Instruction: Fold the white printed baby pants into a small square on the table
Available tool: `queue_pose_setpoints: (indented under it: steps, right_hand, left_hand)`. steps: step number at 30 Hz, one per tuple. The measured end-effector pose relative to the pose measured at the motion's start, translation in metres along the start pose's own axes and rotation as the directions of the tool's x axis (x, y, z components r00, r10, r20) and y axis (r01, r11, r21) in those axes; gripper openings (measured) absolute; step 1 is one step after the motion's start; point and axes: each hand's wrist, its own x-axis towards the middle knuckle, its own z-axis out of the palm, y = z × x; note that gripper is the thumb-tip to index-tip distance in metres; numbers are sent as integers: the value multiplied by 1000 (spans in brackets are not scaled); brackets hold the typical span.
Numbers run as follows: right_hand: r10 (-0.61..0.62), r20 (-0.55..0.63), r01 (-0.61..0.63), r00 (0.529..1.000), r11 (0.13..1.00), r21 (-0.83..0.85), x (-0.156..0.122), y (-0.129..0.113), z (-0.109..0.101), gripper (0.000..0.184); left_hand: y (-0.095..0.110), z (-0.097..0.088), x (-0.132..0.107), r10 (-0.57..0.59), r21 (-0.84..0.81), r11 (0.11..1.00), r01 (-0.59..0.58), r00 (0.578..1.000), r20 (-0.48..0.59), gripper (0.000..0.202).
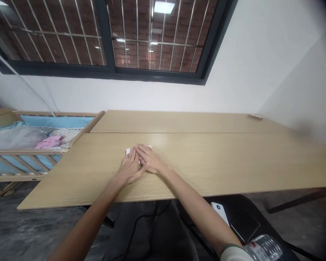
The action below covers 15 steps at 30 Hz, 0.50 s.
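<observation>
My left hand (130,167) lies flat on the near tabletop (220,156), its fingers stretched forward. Beside it, my right hand (150,159) also rests palm down with straight fingers, and the fingertips of both hands meet. Under them is a small, thin white piece (128,150), perhaps paper or tissue, with only its edges showing. Most of it is hidden, so I cannot tell its exact kind.
A wooden crib (29,152) with blue lining and bedding stands left of the table. A small object (255,116) lies at the far right. Below the near edge, a black seat (239,206) holds a white device (220,212), a dark flat object (245,225) and a plastic bottle (264,247).
</observation>
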Motion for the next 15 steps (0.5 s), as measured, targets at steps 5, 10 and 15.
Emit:
queue_pose_setpoints:
  steps: [5, 10, 15]
  right_hand:
    - [3, 132, 5, 991, 998, -58, -5, 5, 7, 62]
    - [121, 123, -118, 985, 993, -24, -20, 17, -4, 69]
    - [104, 49, -103, 993, 995, -12, -24, 15, -13, 69]
  left_hand:
    - [-4, 15, -4, 7, 77, 997, -8, 1000, 20, 92]
    - [-27, 9, -18, -18, 151, 988, 21, 1000, -24, 93]
    - [-24, -5, -24, 16, 200, 980, 8, 993, -119, 98]
